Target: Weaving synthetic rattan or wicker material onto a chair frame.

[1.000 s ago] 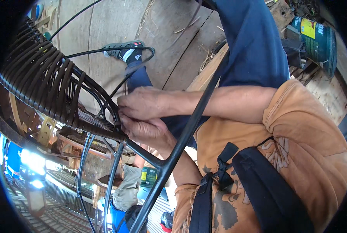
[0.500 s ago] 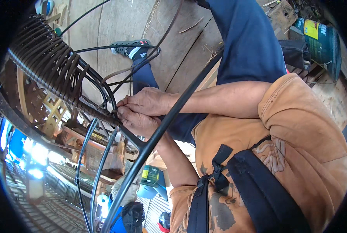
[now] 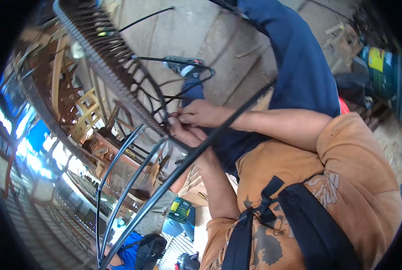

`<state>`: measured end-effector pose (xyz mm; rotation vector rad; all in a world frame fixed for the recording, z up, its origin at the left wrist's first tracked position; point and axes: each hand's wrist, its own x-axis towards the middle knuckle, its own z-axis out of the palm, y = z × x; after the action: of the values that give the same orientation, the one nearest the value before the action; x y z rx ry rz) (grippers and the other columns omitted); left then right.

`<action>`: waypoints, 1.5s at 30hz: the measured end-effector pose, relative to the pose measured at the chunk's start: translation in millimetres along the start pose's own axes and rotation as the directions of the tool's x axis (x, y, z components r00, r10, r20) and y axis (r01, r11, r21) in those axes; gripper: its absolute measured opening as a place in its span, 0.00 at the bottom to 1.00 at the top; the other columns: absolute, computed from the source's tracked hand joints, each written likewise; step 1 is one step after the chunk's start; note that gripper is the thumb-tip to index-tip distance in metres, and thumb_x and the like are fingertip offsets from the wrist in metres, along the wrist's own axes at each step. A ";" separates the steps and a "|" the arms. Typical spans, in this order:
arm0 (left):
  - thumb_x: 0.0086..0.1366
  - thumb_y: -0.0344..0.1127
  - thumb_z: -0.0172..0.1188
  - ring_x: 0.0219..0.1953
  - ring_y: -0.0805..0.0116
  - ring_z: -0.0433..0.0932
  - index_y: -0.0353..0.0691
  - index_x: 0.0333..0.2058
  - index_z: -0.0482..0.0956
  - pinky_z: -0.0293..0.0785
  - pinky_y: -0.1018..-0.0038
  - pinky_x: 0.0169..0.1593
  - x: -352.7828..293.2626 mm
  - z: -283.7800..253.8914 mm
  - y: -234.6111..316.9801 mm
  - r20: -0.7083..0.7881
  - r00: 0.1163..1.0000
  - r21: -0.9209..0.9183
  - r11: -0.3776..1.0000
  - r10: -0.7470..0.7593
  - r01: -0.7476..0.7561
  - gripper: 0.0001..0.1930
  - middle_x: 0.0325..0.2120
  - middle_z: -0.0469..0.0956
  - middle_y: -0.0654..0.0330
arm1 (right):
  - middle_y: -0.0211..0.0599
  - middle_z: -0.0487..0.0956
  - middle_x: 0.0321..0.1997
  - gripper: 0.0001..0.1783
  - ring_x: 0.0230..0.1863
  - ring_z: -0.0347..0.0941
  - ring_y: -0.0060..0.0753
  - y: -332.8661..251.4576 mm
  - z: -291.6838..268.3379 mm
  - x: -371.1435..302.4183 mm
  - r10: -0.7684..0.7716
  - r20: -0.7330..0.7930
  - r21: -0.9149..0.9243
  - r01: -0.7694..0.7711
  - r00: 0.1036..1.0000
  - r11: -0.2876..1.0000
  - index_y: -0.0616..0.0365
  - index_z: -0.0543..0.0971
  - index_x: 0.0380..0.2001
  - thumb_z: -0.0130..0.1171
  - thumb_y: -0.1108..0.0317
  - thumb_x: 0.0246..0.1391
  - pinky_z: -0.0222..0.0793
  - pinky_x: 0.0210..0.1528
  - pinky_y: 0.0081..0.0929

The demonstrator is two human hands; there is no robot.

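Observation:
Both my hands meet at the lower end of a chair-like frame of black rods [image 3: 189, 157], partly wrapped in dark brown strands. My right hand [image 3: 204, 113] reaches in from the right, its fingers pinched together at the corner of the frame. Just below it, my left hand [image 3: 185, 131] presses thumb and fingers closed at the same spot. Whatever lies between the fingertips is too small and covered to make out. Up and to the left of my hands runs the woven brown panel [image 3: 115, 74], its strands wound closely around the rods.
Thin curved rods [image 3: 117, 191] of the frame extend below left. A green-and-yellow container [image 3: 180, 209] stands below my left arm, a larger one [image 3: 381, 74] at far right. Wooden furniture parts [image 3: 86, 114] crowd the left. A person in blue [image 3: 135, 254] is at the bottom.
The frame, the woven panel and both hands appear further right and slightly lower, as the whole view has shifted. My hands keep their pinched hold at the same corner.

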<state>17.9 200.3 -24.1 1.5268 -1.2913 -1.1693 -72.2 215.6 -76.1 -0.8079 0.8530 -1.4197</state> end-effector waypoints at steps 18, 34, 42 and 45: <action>0.50 0.46 0.63 0.36 0.65 0.70 0.38 0.39 0.73 0.64 0.68 0.45 6.6 -6.3 -10.1 0.271 0.962 -0.705 0.686 0.027 0.180 0.21 0.33 0.74 0.60 | 0.31 0.74 0.32 0.21 0.37 0.68 0.21 39.0 -44.6 -2.8 0.324 0.188 0.073 -0.342 0.927 0.937 0.64 0.75 0.34 0.55 0.54 0.51 0.63 0.43 0.21; 0.64 0.45 0.46 0.15 0.82 0.57 0.36 0.31 0.70 0.51 0.86 0.16 -14.0 19.5 7.3 -0.125 0.978 0.291 0.948 0.168 -0.126 0.15 0.17 0.61 0.68 | 0.39 0.77 0.28 0.13 0.33 0.72 0.25 29.4 -25.9 16.4 0.066 -0.155 -0.004 -0.067 0.986 0.998 0.63 0.75 0.34 0.51 0.63 0.54 0.67 0.37 0.23; 0.65 0.43 0.44 0.11 0.84 0.52 0.49 0.18 0.63 0.48 0.87 0.13 -5.7 2.4 14.0 0.131 0.919 -0.233 0.889 -0.372 0.394 0.15 0.10 0.53 0.74 | 0.27 0.72 0.17 0.12 0.15 0.66 0.13 -35.4 -8.0 13.8 0.296 0.220 0.423 -0.364 0.930 0.830 0.63 0.75 0.38 0.47 0.69 0.53 0.66 0.15 0.14; 0.63 0.44 0.50 0.12 0.83 0.56 0.45 0.24 0.66 0.53 0.87 0.15 -9.7 -10.5 14.6 0.228 0.890 -0.270 0.853 -0.395 0.447 0.12 0.12 0.57 0.73 | 0.24 0.72 0.18 0.10 0.17 0.65 0.12 -25.3 -6.3 17.6 0.234 0.200 0.437 -0.300 0.952 0.848 0.62 0.77 0.34 0.49 0.69 0.53 0.62 0.17 0.13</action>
<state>24.0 207.8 -6.1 1.5348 -0.8243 -1.7274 -90.5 198.1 -57.3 -0.3943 0.4632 -1.2292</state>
